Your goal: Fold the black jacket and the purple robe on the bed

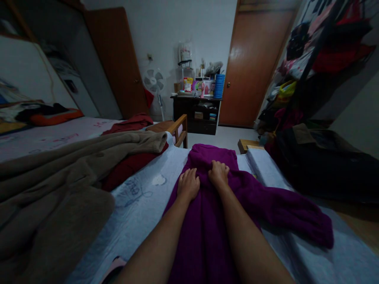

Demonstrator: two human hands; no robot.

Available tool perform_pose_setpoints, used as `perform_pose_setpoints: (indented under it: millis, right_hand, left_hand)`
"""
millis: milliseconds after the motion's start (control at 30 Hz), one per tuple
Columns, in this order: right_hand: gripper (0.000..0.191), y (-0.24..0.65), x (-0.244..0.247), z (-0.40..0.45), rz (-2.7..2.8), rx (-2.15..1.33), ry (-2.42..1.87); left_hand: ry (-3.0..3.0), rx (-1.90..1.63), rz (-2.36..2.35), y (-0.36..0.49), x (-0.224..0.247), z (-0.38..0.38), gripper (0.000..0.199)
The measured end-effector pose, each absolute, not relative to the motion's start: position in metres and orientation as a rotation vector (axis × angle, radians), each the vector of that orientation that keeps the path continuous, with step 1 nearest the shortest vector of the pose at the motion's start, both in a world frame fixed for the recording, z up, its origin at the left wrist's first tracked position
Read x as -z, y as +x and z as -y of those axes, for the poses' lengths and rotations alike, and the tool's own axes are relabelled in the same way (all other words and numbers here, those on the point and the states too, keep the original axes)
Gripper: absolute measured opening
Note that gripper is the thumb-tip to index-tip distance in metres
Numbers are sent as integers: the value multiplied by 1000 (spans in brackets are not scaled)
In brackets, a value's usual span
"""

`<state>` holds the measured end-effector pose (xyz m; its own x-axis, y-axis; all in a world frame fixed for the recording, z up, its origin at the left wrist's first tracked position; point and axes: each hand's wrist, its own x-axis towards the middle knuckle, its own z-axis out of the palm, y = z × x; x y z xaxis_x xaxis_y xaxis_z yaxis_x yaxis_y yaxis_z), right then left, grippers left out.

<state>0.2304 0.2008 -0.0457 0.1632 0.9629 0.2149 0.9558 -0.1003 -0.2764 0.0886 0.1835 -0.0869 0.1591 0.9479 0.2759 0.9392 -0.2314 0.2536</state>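
A purple coat [204, 228] lies lengthwise on the bed in front of me, its far end [213, 152] toward the room. One long sleeve [291, 207] stretches out to the right. My left hand [188, 184] is on the coat's upper left part, fingers bent together over the cloth. Beside it, my right hand [219, 173] is closed in a fist on the fabric, which bunches around it. Both sets of fingertips are partly hidden in the cloth. The other sleeve is not visible.
A brown coat [85, 173] lies at left over dark red cloth [130, 165] on the light bed sheet [142, 221]. A large dark bag [331, 161] stands at right. Beyond are a wooden bed rail [180, 126], a fan [154, 81] and a dark cabinet [189, 114].
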Motion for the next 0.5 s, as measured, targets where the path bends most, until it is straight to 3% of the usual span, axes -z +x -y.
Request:
perform_pose_setpoints:
  millis: [167, 333, 500]
  right_hand:
    - [39, 232, 40, -203, 1762, -33, -2068]
    - [34, 240, 26, -229, 1715, -334, -2054]
    - [47, 230, 12, -273, 1803, -431, -1971]
  left_hand:
    - [2331, -584, -1933, 89, 84, -184, 49]
    - [2285, -596, -1855, 82, 85, -188, 45]
    - [2313, -588, -1784, 78, 85, -190, 44]
